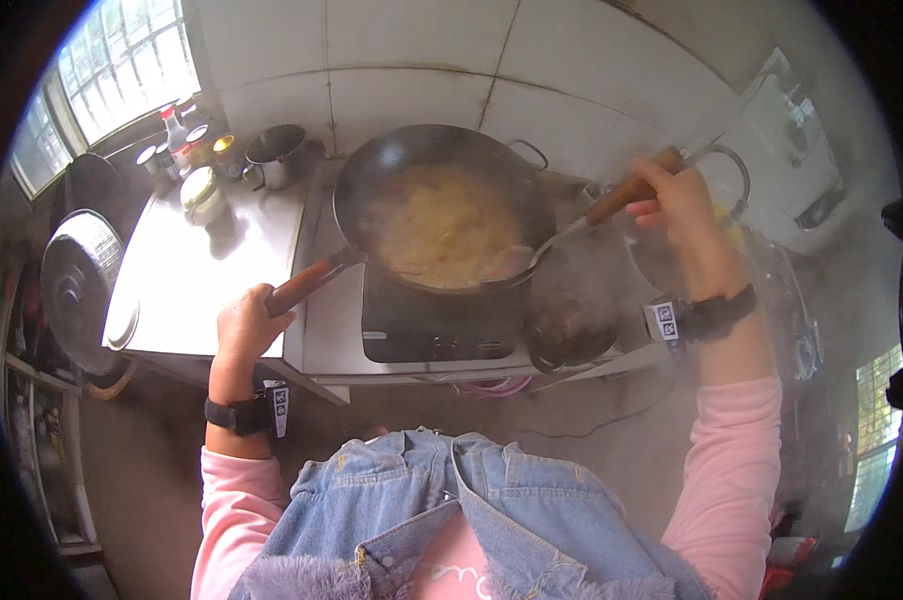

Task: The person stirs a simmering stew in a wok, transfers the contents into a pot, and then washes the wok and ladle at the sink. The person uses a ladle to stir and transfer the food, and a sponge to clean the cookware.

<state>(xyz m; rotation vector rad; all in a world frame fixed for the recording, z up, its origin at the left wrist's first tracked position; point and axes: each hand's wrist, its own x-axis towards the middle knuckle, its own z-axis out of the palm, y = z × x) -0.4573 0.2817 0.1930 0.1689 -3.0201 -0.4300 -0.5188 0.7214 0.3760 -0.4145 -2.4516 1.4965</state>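
Head view: a big black wok (363, 185) sits on the flat black cooker (431, 342), with yellowish food (449, 222) inside and steam around it. The left hand (249, 322) is closed around the wooden wok handle (311, 284). The right hand (683, 200) has its fingers curled around the wooden end of a metal ladle (569, 232). The ladle's scoop is inside the wok, by the front right side.

The food is already in the wok and looks hot, so I think the cooking is well under way. It has not been scooped out into a dish that I can see. I cannot tell if it is cooked through.

The tiled wall (411, 100) is close behind the wok, so there is little room at the back. A dark pan (571, 335) is just beside it at the front right. The cooker is near the tabletop's front edge. On the left, the white tabletop (176, 290) has open room in front of a jar (203, 197).
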